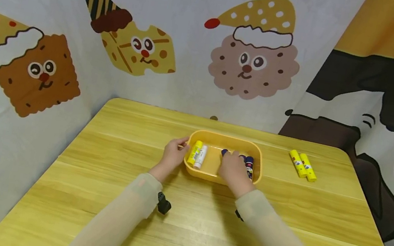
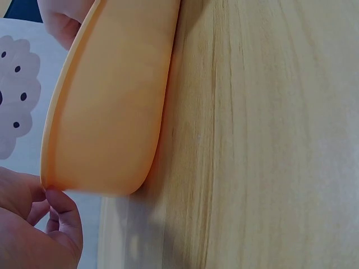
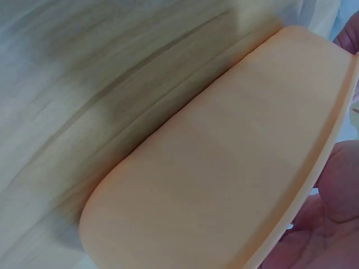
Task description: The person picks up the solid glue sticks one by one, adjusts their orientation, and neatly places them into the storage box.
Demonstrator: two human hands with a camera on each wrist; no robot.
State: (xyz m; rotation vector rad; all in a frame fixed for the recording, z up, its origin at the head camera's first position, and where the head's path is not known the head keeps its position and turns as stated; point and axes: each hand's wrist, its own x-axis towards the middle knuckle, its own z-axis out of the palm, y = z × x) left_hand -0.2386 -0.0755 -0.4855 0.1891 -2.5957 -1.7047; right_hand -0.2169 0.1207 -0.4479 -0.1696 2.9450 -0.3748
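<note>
Head view: pinching the left end of the yellow tray with the left hand; reaching into the tray's right half with the right hand, over dark blue tubes. Cannot tell whether grasping one or only touching. Showing a yellow tube and a white tube side by side at the tray's left end, plus two yellow sticks lying together on the wooden worktop, right of the tray and well apart from it.

Left wrist view: showing the tray's outer wall up close, with left thumb and finger meeting on the rim at a corner.

Right wrist view: showing the outer wall slanting across, with the right hand partly hidden beyond the rim.
</note>
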